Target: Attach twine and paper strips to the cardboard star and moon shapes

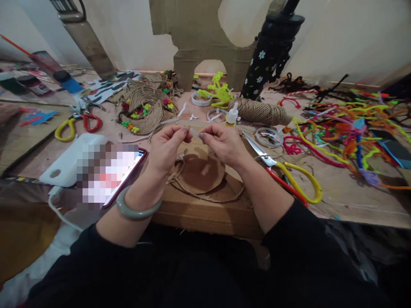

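Fingertips of my left hand (169, 143) and my right hand (221, 143) pinch a short whitish strip (195, 133) stretched between them; its exact kind is too small to tell. Below the hands lies a round cardboard disc (201, 173) on a larger cardboard piece (205, 214). A length of jute twine (208, 199) loops around the disc's front edge. Just beyond my right hand stands a small glue bottle (232, 115) with a white nozzle. To the right rest open-looking scissors (282, 171) with yellow and red handles.
Left are a lit phone (123, 175), a white power bank (75, 158) and pliers (80, 119). Behind lie coiled twine pieces (144, 102), a twine spool (260, 111) and tape rolls (201, 99). Pipe cleaners (346, 132) cover the right; a tall bottle (90, 47) stands back left.
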A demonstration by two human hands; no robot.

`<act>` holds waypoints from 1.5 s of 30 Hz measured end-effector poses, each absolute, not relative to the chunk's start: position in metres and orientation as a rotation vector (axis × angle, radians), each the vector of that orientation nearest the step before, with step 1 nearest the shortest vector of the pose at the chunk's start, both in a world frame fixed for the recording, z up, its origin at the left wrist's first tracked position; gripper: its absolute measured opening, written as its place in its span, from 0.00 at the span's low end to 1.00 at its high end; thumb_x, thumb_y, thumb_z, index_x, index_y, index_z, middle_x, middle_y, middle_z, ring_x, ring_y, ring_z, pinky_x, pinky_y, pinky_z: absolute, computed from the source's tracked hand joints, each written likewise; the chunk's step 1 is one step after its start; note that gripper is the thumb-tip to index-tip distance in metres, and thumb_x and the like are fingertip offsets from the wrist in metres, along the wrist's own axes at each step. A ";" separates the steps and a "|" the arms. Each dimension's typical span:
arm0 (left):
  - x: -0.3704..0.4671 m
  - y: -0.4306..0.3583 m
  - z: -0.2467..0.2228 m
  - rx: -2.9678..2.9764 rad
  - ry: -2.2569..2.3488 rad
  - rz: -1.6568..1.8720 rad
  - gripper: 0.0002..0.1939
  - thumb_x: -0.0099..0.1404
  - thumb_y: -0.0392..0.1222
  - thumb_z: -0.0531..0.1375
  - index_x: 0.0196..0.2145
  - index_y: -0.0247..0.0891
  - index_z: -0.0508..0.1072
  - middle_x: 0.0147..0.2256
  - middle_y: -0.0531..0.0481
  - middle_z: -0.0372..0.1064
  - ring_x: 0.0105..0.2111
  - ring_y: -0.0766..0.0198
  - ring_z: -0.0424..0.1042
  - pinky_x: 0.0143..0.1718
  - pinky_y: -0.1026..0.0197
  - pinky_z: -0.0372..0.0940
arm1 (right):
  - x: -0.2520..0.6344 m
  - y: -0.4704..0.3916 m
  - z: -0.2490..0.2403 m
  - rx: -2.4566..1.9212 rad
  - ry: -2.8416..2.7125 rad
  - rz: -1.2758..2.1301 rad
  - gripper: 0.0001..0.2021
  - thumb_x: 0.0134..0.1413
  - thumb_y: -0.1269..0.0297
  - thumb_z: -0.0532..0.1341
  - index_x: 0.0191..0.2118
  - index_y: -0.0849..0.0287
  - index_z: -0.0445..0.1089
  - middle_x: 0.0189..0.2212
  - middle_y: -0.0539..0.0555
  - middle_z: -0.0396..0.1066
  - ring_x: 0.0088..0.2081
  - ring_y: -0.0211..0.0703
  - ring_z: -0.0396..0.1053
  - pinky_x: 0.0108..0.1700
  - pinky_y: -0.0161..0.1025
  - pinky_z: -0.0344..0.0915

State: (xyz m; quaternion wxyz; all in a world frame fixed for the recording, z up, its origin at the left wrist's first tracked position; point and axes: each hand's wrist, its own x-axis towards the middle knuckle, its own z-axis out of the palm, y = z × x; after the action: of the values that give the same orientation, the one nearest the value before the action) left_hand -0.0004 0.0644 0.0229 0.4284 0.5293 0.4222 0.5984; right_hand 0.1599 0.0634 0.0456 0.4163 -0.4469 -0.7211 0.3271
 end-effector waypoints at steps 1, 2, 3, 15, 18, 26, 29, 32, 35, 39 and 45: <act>-0.001 0.065 0.023 1.304 1.042 1.490 0.09 0.56 0.47 0.64 0.27 0.38 0.75 0.25 0.52 0.72 0.27 0.68 0.70 0.35 0.63 0.66 | 0.160 0.064 0.046 -1.111 -1.793 0.849 0.09 0.54 0.62 0.57 0.30 0.61 0.69 0.25 0.48 0.68 0.28 0.34 0.60 0.34 0.34 0.56; -0.001 0.064 0.023 1.289 1.031 1.481 0.10 0.56 0.47 0.65 0.27 0.38 0.75 0.24 0.52 0.72 0.27 0.68 0.70 0.34 0.63 0.66 | 0.160 0.064 0.046 -1.096 -1.782 0.867 0.09 0.54 0.62 0.56 0.30 0.61 0.69 0.25 0.48 0.67 0.28 0.34 0.59 0.33 0.34 0.55; -0.001 0.064 0.023 1.279 1.021 1.470 0.10 0.55 0.48 0.65 0.27 0.38 0.75 0.24 0.52 0.72 0.27 0.68 0.70 0.34 0.63 0.66 | 0.160 0.064 0.046 -1.086 -1.779 0.878 0.09 0.54 0.62 0.56 0.30 0.61 0.69 0.25 0.48 0.67 0.28 0.33 0.59 0.33 0.34 0.55; -0.001 0.062 0.025 1.326 1.048 1.458 0.09 0.56 0.45 0.65 0.25 0.38 0.75 0.24 0.52 0.72 0.26 0.68 0.70 0.32 0.64 0.65 | 0.159 0.063 0.045 -1.095 -1.780 0.893 0.08 0.54 0.63 0.57 0.31 0.62 0.70 0.26 0.49 0.67 0.29 0.34 0.61 0.34 0.35 0.56; -0.001 0.068 0.020 1.411 1.069 1.518 0.07 0.57 0.43 0.64 0.25 0.38 0.75 0.24 0.53 0.72 0.27 0.68 0.70 0.33 0.64 0.66 | 0.158 0.064 0.045 -1.098 -1.792 0.857 0.08 0.53 0.64 0.58 0.32 0.62 0.71 0.27 0.49 0.69 0.29 0.34 0.61 0.34 0.35 0.57; -0.012 0.030 0.058 1.787 1.159 1.652 0.06 0.64 0.46 0.61 0.37 0.43 0.75 0.34 0.54 0.76 0.35 0.64 0.75 0.41 0.57 0.70 | 0.158 0.064 0.040 -1.127 -1.843 0.678 0.06 0.53 0.66 0.58 0.33 0.61 0.71 0.27 0.49 0.69 0.31 0.35 0.63 0.37 0.36 0.60; -0.034 -0.005 0.072 2.158 1.281 1.614 0.05 0.65 0.39 0.60 0.37 0.46 0.76 0.37 0.54 0.76 0.40 0.63 0.75 0.46 0.56 0.69 | 0.158 0.065 0.038 -1.141 -1.863 0.640 0.06 0.54 0.66 0.58 0.34 0.60 0.71 0.28 0.49 0.70 0.32 0.35 0.63 0.38 0.37 0.61; -0.058 -0.031 0.056 2.261 1.395 1.493 0.08 0.63 0.36 0.60 0.40 0.43 0.75 0.38 0.51 0.76 0.41 0.60 0.75 0.46 0.53 0.69 | 0.156 0.063 0.041 -1.152 -1.881 0.638 0.06 0.54 0.66 0.58 0.34 0.60 0.71 0.27 0.48 0.69 0.31 0.35 0.63 0.37 0.36 0.61; -0.073 -0.045 0.025 2.391 1.450 1.361 0.05 0.60 0.34 0.61 0.35 0.41 0.75 0.36 0.51 0.77 0.39 0.60 0.76 0.44 0.54 0.69 | 0.149 0.055 0.050 -1.168 -1.954 0.654 0.06 0.55 0.66 0.58 0.33 0.61 0.71 0.26 0.48 0.68 0.30 0.34 0.62 0.36 0.36 0.59; -0.075 -0.054 -0.003 2.519 1.482 1.139 0.05 0.60 0.34 0.61 0.35 0.39 0.75 0.40 0.46 0.77 0.46 0.54 0.74 0.49 0.50 0.65 | 0.134 0.035 0.062 -1.200 -2.139 0.730 0.07 0.55 0.65 0.58 0.34 0.61 0.73 0.26 0.48 0.69 0.29 0.34 0.62 0.35 0.35 0.58; -0.073 -0.055 -0.006 2.600 1.512 0.941 0.08 0.62 0.42 0.61 0.39 0.41 0.74 0.49 0.44 0.74 0.55 0.47 0.68 0.51 0.46 0.60 | 0.121 0.017 0.057 -1.413 -2.334 0.860 0.09 0.55 0.65 0.56 0.35 0.60 0.74 0.25 0.49 0.70 0.28 0.34 0.62 0.34 0.34 0.55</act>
State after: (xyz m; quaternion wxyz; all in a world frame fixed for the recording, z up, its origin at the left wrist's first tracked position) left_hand -0.0729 -0.0553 -0.0062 -0.0046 0.8250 0.4798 0.2986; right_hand 0.1208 0.0174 0.0571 0.1402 -0.4890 -0.8079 0.2976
